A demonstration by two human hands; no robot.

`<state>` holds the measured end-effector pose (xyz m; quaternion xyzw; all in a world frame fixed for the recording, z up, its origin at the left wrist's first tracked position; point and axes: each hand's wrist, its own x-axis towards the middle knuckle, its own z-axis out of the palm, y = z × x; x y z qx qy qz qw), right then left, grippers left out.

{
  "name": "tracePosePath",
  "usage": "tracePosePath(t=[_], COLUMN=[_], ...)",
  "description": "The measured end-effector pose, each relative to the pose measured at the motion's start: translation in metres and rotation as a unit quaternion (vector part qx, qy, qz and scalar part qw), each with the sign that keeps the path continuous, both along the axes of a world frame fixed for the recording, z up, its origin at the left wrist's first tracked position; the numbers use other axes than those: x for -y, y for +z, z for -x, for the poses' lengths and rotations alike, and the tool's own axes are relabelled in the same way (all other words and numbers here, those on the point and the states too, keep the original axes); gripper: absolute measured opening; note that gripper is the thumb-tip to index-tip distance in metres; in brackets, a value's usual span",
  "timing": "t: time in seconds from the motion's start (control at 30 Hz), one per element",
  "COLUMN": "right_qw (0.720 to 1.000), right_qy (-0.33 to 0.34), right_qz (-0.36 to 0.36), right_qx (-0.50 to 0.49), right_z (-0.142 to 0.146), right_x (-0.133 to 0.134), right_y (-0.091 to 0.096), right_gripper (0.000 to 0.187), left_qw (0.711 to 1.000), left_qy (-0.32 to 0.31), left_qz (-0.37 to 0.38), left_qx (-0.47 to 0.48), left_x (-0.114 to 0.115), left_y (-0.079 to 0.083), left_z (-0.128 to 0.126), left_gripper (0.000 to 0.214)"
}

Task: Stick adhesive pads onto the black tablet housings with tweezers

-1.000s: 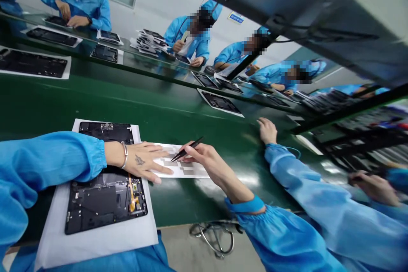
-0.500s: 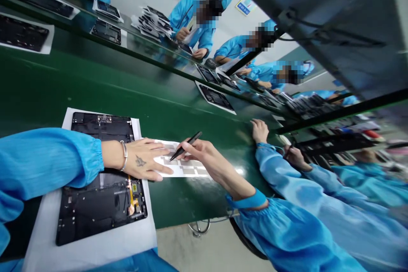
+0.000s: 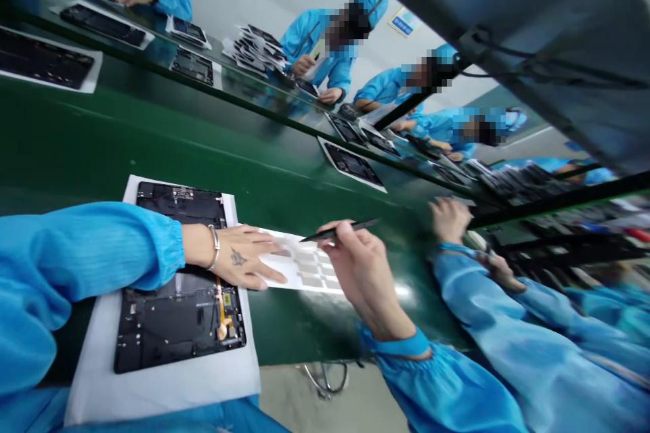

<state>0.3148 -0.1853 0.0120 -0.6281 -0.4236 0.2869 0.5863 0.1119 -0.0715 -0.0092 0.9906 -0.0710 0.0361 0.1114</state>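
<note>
My left hand (image 3: 236, 257), with a bangle and a small hand tattoo, lies flat with its fingertips on a white backing sheet (image 3: 299, 265) of small grey adhesive pads. The forearm crosses a black device housing (image 3: 177, 328), which has an orange flex strip (image 3: 220, 304) and lies on white paper (image 3: 162, 389). My right hand (image 3: 358, 267) grips black pointed tweezers (image 3: 338, 231). Their tip sits just above the sheet's upper edge, not touching any pad that I can see. My left forearm hides the housing's middle.
The green workbench (image 3: 152, 142) runs across the view, with more black housings on paper (image 3: 351, 164) along it. A co-worker's hand (image 3: 449, 220) and blue sleeve (image 3: 477, 298) are at the right. A stack of housings (image 3: 256, 47) stands beyond, under a dark overhead shelf (image 3: 508, 7).
My right hand has lifted and moved right, carrying the tweezers off the sheet's middle to its upper edge. My left hand stays on the sheet. The co-worker's arm has shifted.
</note>
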Motion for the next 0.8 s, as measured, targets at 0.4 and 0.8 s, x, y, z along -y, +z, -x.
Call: tracePosePath(t=[0.4, 0.8], right_qw=[0.994, 0.991], right_qy=[0.100, 0.115], right_qz=[-0.018, 0.062], right_qx=[-0.033, -0.019], right_z=[0.066, 0.084], right_x=[-0.078, -0.109], right_y=[0.026, -0.015], right_gripper=[0.040, 0.045], left_qw=[0.940, 0.955], left_qy=[0.322, 0.275], left_qz=[-0.113, 0.080], left_qx=[-0.010, 0.082], left_x=[-0.074, -0.075], left_y=[0.027, 0.002], left_z=[0.107, 0.104], left_gripper=[0.024, 0.016])
